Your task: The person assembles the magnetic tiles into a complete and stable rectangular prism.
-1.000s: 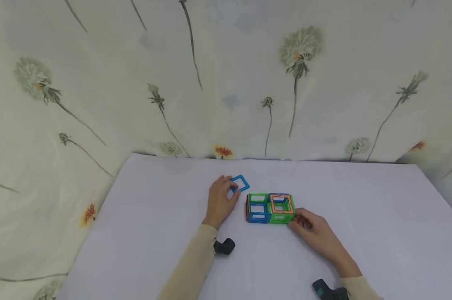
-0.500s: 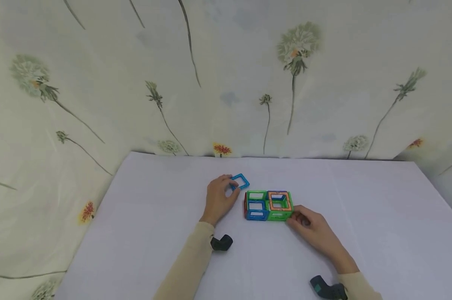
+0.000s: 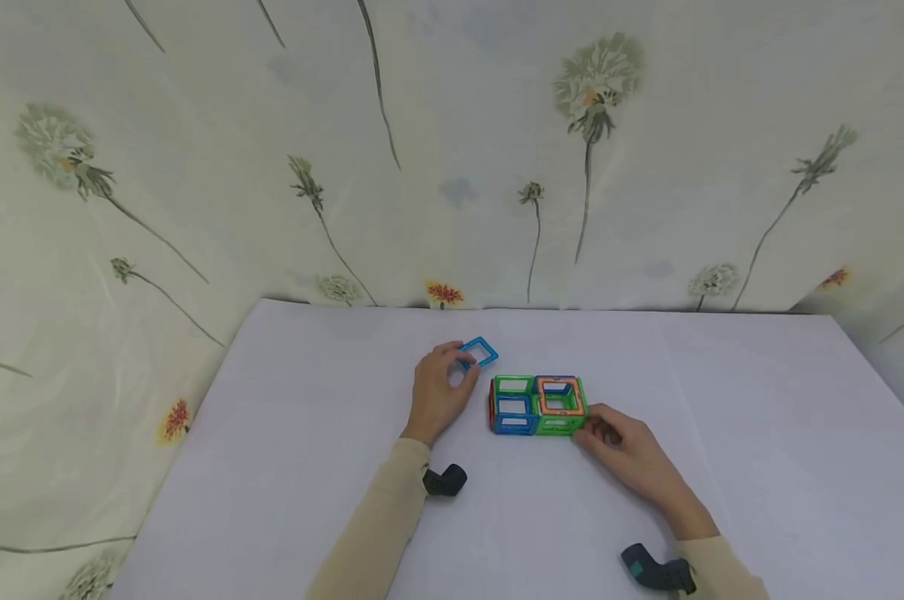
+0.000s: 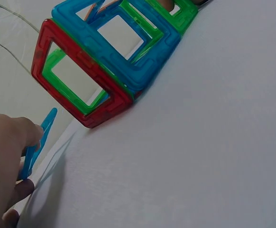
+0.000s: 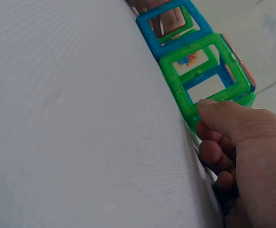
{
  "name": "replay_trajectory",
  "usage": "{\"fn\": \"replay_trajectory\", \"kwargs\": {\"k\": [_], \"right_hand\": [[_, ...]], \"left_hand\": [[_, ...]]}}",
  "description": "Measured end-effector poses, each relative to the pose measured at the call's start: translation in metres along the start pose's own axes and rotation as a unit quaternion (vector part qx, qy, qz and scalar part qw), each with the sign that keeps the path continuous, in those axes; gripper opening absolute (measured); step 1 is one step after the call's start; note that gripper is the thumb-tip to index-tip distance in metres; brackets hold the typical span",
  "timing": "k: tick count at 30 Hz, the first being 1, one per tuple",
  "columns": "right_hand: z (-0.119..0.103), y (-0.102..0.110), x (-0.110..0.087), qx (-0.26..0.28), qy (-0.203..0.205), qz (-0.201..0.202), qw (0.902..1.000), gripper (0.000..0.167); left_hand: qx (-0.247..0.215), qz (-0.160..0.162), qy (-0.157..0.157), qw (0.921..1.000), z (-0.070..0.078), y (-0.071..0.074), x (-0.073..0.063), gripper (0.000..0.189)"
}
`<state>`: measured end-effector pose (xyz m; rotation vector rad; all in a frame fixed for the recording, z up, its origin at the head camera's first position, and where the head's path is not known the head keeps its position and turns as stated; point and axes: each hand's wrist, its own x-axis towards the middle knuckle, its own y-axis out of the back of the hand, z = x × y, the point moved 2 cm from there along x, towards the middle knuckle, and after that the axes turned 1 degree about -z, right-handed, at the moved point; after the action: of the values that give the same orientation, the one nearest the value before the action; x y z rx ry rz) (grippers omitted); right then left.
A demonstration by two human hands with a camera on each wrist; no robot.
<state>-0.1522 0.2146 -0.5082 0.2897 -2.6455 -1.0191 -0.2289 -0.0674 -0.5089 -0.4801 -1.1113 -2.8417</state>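
Note:
My left hand [image 3: 437, 393] pinches a blue square magnetic tile [image 3: 490, 347] by one side, just behind and left of the block of magnetic tiles. In the left wrist view the tile [image 4: 48, 124] stands nearly edge-on, apart from the block. The block [image 3: 536, 415] is two joined box shapes of blue and green frames on the table, with an orange square on top of the right box. A red frame [image 4: 86, 59] forms its left end. At the right end my right hand [image 3: 639, 454] grips the near corner, thumb on a green frame [image 5: 178, 92]; its other fingers are curled and partly hidden.
A white cloth [image 3: 309, 417] covers the table. Behind it hangs a curtain [image 3: 452, 125] with a dandelion print. A black camera mount [image 3: 446, 481] sits on the left wrist and another mount [image 3: 656, 571] on the right.

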Motion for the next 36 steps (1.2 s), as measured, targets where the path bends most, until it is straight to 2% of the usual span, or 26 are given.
{"fn": "replay_trajectory", "kwargs": {"k": [5, 10, 21, 28, 36], "right_hand": [[0.0, 0.0, 0.0, -0.004, 0.002, 0.002, 1.0, 0.018], [-0.001, 0.001, 0.0, -0.005, 0.002, 0.002, 1.0, 0.018], [0.001, 0.0, -0.001, -0.006, 0.003, 0.004, 1.0, 0.017], [0.0, 0.0, -0.001, -0.003, 0.004, 0.004, 1.0, 0.017], [0.0, -0.001, -0.001, -0.003, 0.007, 0.004, 1.0, 0.017]], "left_hand": [[-0.031, 0.006, 0.015, 0.9994, 0.001, 0.002, 0.001, 0.013], [-0.056, 0.012, 0.012, 0.9983, 0.003, 0.003, 0.001, 0.013], [-0.096, 0.014, -0.067, 0.993, 0.007, 0.002, -0.002, 0.021], [-0.129, 0.005, -0.125, 0.9837, 0.01, 0.004, -0.003, 0.023], [-0.145, 0.016, -0.166, 0.9753, 0.013, 0.008, -0.006, 0.027]]}}
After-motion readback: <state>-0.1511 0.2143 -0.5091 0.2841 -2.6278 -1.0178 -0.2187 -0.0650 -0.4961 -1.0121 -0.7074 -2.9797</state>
